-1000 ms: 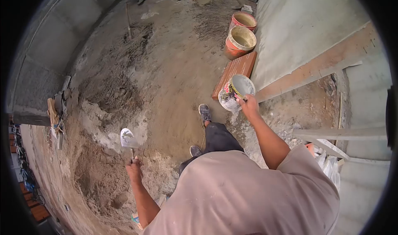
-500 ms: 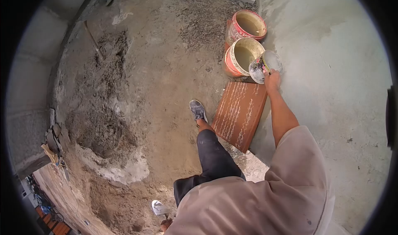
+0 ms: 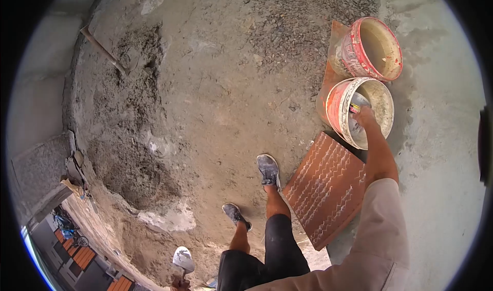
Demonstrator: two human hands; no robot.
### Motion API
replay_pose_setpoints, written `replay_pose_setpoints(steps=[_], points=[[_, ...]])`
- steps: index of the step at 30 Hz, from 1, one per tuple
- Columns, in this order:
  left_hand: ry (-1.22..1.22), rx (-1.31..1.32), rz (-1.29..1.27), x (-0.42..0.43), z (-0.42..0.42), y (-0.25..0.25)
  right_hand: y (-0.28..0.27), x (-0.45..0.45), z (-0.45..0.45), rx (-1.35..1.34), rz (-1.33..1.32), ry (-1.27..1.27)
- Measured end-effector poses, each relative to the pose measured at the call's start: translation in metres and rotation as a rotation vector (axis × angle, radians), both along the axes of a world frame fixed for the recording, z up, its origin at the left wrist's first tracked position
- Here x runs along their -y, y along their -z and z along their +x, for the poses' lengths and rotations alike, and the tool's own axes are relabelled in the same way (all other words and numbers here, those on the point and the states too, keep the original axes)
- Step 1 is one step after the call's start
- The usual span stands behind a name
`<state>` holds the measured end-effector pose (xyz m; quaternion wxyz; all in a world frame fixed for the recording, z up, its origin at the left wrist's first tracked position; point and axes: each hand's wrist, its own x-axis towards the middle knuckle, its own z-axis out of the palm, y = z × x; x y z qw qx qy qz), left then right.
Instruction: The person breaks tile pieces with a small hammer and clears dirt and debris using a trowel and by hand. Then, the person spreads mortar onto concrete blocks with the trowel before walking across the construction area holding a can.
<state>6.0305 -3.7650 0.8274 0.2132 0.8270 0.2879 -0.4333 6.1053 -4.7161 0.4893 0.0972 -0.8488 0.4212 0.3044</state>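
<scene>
My right hand (image 3: 365, 115) reaches into the nearer bucket (image 3: 335, 106), its fingers closed on a small plastic tub (image 3: 355, 107) with a printed label. The tub is inside the bucket's mouth, and much of it is hidden by my hand and the rim. Low in the view, my left hand (image 3: 179, 283) grips a trowel (image 3: 183, 259) with a pale, smeared blade. The handle is mostly covered by the fingers.
A second red-rimmed bucket (image 3: 354, 52) stands beyond the first. Near my feet lies a reddish-brown panel (image 3: 323, 191) with white zigzag lines. A wooden handle (image 3: 102, 49) sticks up from a mortar heap (image 3: 136, 96). A plastered wall (image 3: 441, 152) runs along the right.
My right hand has lowered the tub from above the bucket's rim into the bucket. My body has shifted, and both feet now show. The trowel remains in my left hand.
</scene>
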Motion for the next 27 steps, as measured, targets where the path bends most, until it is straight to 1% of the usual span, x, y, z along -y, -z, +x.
replay_pose_setpoints(steps=[1,2,4,5,6,8,9,10,12,13,14,15,16,17,18,19,20,22,23,24,25,26,27], points=[[0.039,-0.028,-0.009,0.002,-0.001,0.003,0.012,0.007,-0.001,0.034,-0.007,0.02],[0.015,-0.008,0.008,0.013,0.002,0.008,0.017,0.01,0.002,0.062,0.035,0.021],[-0.176,-0.174,0.207,0.057,0.021,-0.006,0.037,0.03,0.002,0.084,0.263,0.144],[-0.178,-0.177,0.174,0.058,0.019,-0.007,0.064,0.045,-0.006,0.071,0.316,0.086],[-0.178,-0.254,0.19,0.064,0.025,-0.006,0.095,0.068,-0.019,0.059,0.355,0.033],[-0.116,-0.28,0.179,0.065,0.028,0.001,0.178,0.113,-0.06,0.172,0.234,-0.108],[-0.123,-0.273,0.183,0.073,0.032,0.004,0.213,0.132,-0.077,0.178,0.239,-0.114],[-0.156,-0.29,0.201,0.083,0.04,0.004,0.244,0.148,-0.092,0.365,0.411,0.035],[-0.185,-0.282,0.211,0.095,0.053,0.01,0.262,0.151,-0.081,0.577,0.578,0.184],[-0.202,-0.304,0.234,0.095,0.055,0.014,0.254,0.136,-0.064,0.749,0.868,0.855],[-0.219,-0.33,0.26,0.092,0.053,0.017,0.244,0.117,-0.049,0.864,1.133,1.554],[-0.239,-0.337,0.246,0.086,0.051,0.018,0.198,0.091,-0.021,0.757,0.996,1.68],[-0.236,-0.33,0.247,0.066,0.039,0.022,0.204,0.09,-0.022,0.763,1.001,1.682],[0.16,-0.253,0.108,0.032,0.019,0.03,0.207,0.079,-0.025,0.89,0.973,1.595],[0.553,-0.167,-0.034,0.015,0.011,0.036,0.227,0.073,-0.037,1.015,0.941,1.502],[-0.183,-0.277,0.105,0.02,0.013,0.04,0.22,0.066,-0.033,1.053,0.894,1.454],[-0.038,-0.264,0.095,0.024,0.014,0.038,0.21,0.058,-0.031,1.048,0.836,1.403],[-0.01,-0.309,0.173,0.018,0.018,0.038,0.181,0.04,-0.023,1.018,0.723,1.317],[-0.01,-0.307,0.166,0.019,0.02,0.035,0.152,0.029,-0.008,1.004,0.637,1.443],[-0.055,-0.266,0.133,0.02,0.022,0.03,0.167,0.041,-0.029,0.826,0.469,1.007],[-0.105,-0.221,0.1,0.028,0.028,0.027,0.154,0.038,-0.033,0.834,0.469,0.994],[-0.114,-0.21,0.093,0.032,0.034,0.026,0.136,0.029,-0.03,0.703,0.271,0.794],[-0.178,-0.184,0.145,0.038,0.038,0.021,0.111,0.014,-0.023,0.566,0.08,0.59]])
